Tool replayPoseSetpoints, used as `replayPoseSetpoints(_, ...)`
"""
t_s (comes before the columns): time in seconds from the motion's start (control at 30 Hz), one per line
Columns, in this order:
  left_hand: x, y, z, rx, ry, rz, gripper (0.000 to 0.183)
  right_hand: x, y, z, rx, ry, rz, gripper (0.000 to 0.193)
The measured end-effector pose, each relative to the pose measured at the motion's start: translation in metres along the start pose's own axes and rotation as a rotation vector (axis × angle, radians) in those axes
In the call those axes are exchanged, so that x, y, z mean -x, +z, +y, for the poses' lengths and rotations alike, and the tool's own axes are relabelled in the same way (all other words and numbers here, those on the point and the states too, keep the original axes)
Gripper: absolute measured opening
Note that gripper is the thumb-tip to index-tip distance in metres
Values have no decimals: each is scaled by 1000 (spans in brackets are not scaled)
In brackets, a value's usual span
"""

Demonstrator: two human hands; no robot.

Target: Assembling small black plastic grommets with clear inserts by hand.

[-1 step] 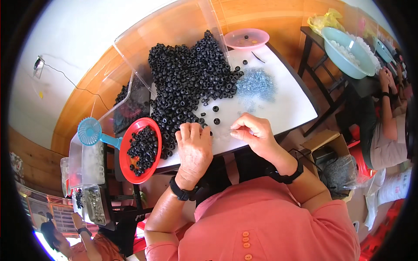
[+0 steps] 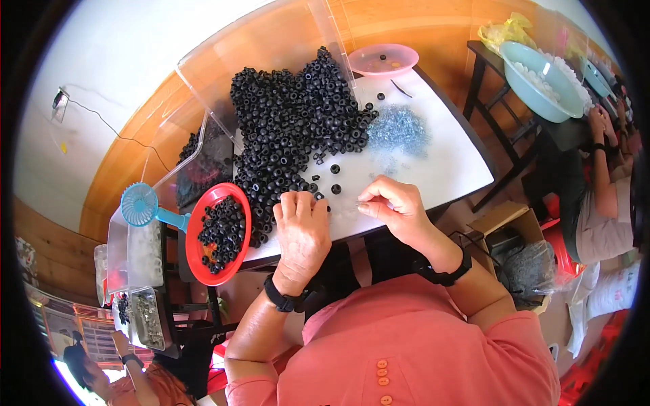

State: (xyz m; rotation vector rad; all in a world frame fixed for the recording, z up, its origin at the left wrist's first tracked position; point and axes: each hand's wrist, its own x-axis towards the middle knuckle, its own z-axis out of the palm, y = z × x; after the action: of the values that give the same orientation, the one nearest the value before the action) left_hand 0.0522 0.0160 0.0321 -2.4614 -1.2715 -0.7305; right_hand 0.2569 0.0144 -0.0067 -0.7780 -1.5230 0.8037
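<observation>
My left hand (image 2: pixel 302 227) is closed at the near edge of a big heap of black ring-shaped plastic parts (image 2: pixel 284 128). Its fingers curl down, and dark bits of a black part show beside the fingertips. To its right, my right hand (image 2: pixel 399 210) pinches thumb and forefinger together just above the white tabletop (image 2: pixel 453 159). Whatever sits in that pinch is too small to make out. Beyond the right hand lies a pile of tiny clear bluish pieces (image 2: pixel 398 132). A few loose black parts (image 2: pixel 336 189) lie between the hands and the heap.
Left of my left hand, a red bowl (image 2: pixel 191 233) holds more black parts, with a blue handheld fan (image 2: pixel 140 204) beside it. A clear plastic bin (image 2: pixel 264 40) lies behind the heap. Back right are a pink dish (image 2: pixel 365 62) and a light-blue basin (image 2: pixel 521 95). Other people sit at both sides.
</observation>
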Motion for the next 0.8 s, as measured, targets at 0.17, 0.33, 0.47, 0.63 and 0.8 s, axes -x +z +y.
replayPoseSetpoints(0.17,1,0,5,126,32,17,24,0,-1,1,38,-37,0,11)
replayPoseSetpoints(0.33,3,13,13,184,63,1,22,0,0,0,41,-47,-4,11)
replayPoseSetpoints(0.47,4,9,13,269,-2,12,20,1,2,1,80,-57,-26,11)
replayPoseSetpoints(0.63,15,1,17,725,-234,-47,17,3,15,-6,137,-108,-96,13)
replayPoseSetpoints(0.8,19,-18,14,1345,-695,-257,18,-1,19,-19,141,-79,-143,16)
